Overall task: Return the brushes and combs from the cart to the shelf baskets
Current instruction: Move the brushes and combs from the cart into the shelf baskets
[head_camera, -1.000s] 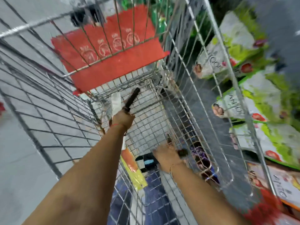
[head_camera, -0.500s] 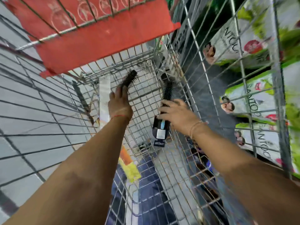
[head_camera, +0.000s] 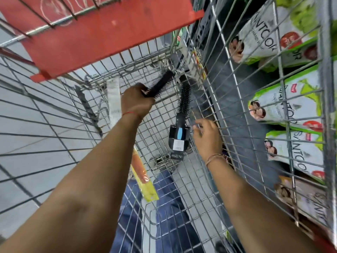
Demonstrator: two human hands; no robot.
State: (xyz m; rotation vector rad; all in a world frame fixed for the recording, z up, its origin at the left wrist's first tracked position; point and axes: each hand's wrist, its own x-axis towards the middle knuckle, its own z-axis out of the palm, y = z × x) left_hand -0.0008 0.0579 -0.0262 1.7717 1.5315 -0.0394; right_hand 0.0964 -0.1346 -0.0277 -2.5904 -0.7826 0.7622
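Both my arms reach down into the wire cart point(head_camera: 235, 99). My left hand point(head_camera: 135, 104) is shut around the handle of a black round brush point(head_camera: 163, 82), whose bristle head points toward the cart's far right corner. A second black round brush point(head_camera: 183, 106), on a dark card with a blue stripe and a barcode label, stands nearly upright against the right wall. My right hand point(head_camera: 206, 136) is just right of that card with fingers spread and nothing in them; the fingertips are close to the card's edge.
A white packaged comb point(head_camera: 114, 101) and a dark comb point(head_camera: 87, 105) lean on the cart's left wall. An orange and yellow packaged comb point(head_camera: 143, 181) lies lower down. The red seat flap point(head_camera: 109, 39) hangs overhead. Green and white soap packs point(head_camera: 295, 110) fill the shelf on the right.
My right hand lifted the carded brush from the cart floor, then let go; its fingers are now spread beside it. My left hand kept its brush and moved right.
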